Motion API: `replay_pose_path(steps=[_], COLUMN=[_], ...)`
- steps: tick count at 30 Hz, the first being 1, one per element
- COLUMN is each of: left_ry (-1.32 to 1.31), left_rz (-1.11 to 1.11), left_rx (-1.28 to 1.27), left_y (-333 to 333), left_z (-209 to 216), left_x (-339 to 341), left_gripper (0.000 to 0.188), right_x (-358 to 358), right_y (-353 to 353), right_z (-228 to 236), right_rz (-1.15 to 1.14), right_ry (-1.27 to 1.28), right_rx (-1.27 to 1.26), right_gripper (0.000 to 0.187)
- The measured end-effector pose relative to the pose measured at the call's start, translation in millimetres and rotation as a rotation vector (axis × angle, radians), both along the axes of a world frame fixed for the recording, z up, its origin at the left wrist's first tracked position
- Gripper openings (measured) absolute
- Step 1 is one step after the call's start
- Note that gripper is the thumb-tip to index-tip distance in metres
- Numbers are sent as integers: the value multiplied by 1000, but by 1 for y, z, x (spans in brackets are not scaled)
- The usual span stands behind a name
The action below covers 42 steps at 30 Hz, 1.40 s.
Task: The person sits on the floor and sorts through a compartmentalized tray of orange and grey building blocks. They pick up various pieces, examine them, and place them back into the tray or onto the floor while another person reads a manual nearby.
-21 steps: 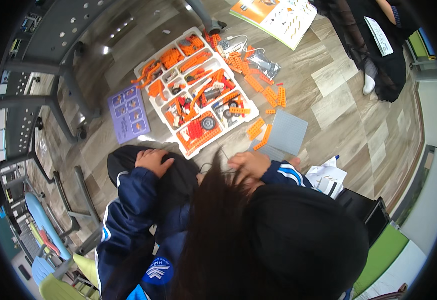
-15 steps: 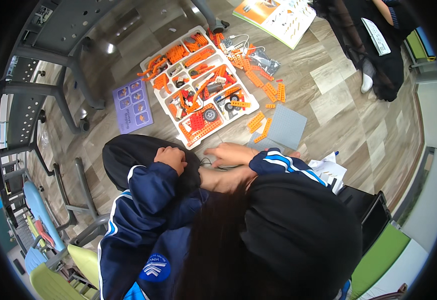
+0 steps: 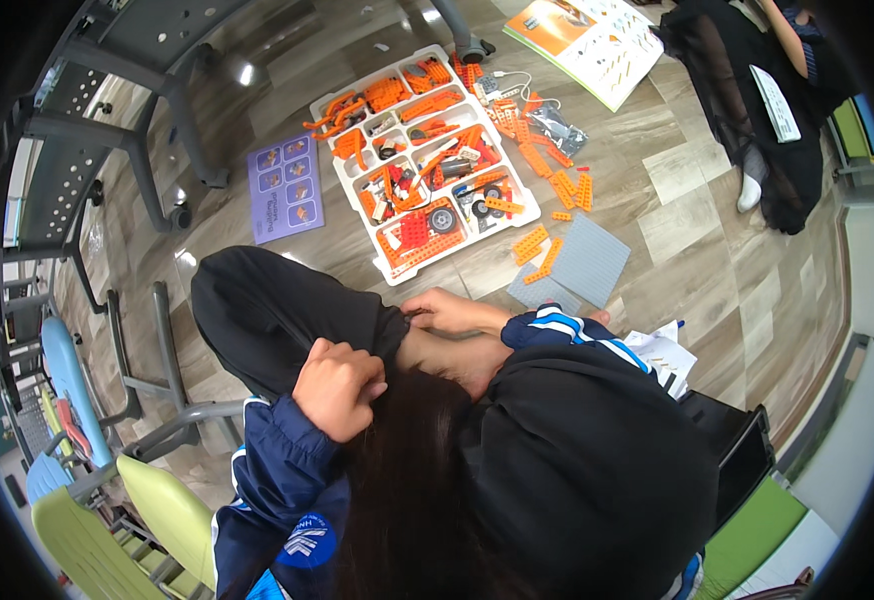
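My left hand point(image 3: 337, 388) is raised over my lap beside my long dark hair point(image 3: 407, 440). Its fingers are curled in, and whatever may be inside them is hidden. Down at my ankle, my right hand point(image 3: 447, 312) has its fingertips closed at the hem of my black trouser leg point(image 3: 287, 300), against the bare shin. Beyond my legs lies a white sorting tray point(image 3: 409, 272) with orange, red, white and black building pieces, including wheels. Neither hand touches it.
Grey baseplates point(image 3: 597, 260) and loose orange pieces point(image 3: 532, 245) lie right of the tray. A purple card point(image 3: 285, 190) is at its left, an open booklet point(image 3: 597, 50) farther off. Another person's leg point(image 3: 752, 180) is at right; table legs point(image 3: 147, 150) stand left.
My left hand has come off the knee, back toward me and up. My right fingers have drawn from stretched out to closed at the trouser hem. The view has shifted slightly.
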State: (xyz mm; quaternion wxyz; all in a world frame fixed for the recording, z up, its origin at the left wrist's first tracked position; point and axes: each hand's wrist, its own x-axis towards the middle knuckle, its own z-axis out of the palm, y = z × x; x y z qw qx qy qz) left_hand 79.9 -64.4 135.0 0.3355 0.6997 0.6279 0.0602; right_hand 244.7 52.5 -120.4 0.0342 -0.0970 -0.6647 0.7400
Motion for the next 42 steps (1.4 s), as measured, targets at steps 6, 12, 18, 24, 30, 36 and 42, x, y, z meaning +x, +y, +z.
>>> replay_pose_path(steps=[6, 12, 18, 24, 30, 36, 42], left_ry=[0, -187, -187, -42, 212, 79, -336], left_rz=[66, 152, 204, 430, 525, 539, 594], left_rx=[21, 26, -119, 446, 269, 424, 636], left_y=[15, 55, 85, 194, 311, 306, 254], left_z=[-21, -45, -76, -159, -217, -232, -168], left_x=[-8, -28, -59, -140, -199, -210, -139], left_gripper=[7, 16, 23, 43, 45, 31, 25], right_x=[0, 15, 28, 102, 170, 171, 140], right_y=[-4, -5, 10, 21, 25, 3, 18], right_z=[15, 17, 30, 86, 161, 177, 169], right_rz=[-166, -321, -64, -519, -813, -1020, -967], right_ry=[-97, 2, 59, -165, -361, -392, -249], right_rx=[195, 375, 624, 421, 567, 523, 477], right_gripper=[16, 18, 22, 23, 18, 14, 24])
